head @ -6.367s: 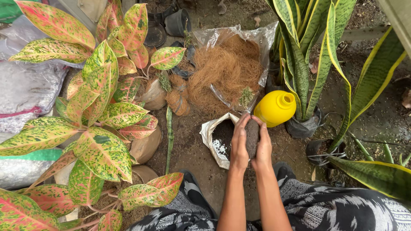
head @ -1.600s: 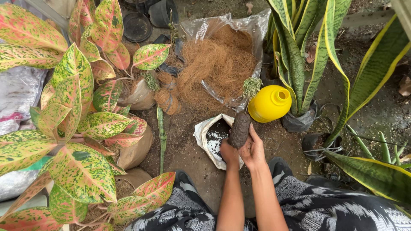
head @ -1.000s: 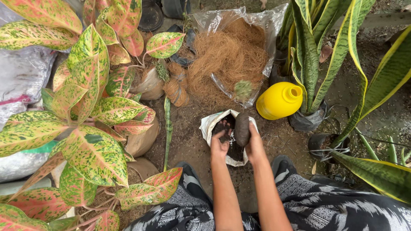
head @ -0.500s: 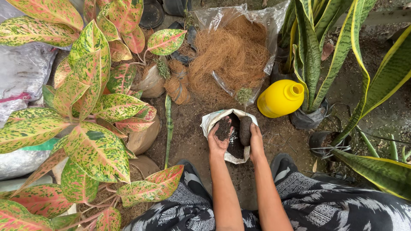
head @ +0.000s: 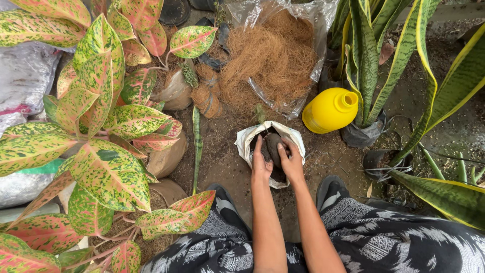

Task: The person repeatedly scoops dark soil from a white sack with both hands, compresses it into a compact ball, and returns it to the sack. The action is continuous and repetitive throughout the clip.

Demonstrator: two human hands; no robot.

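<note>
hands (head: 275, 161) in bag (head: 246, 146), bottle (head: 329, 109) right, perhaps touching pot (head: 362, 135)

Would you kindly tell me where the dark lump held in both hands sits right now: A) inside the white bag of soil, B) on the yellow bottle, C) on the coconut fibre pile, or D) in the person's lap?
A: both the left hand and right hand press the dark lump down inside the white bag, apart from the yellow bottle.
</note>
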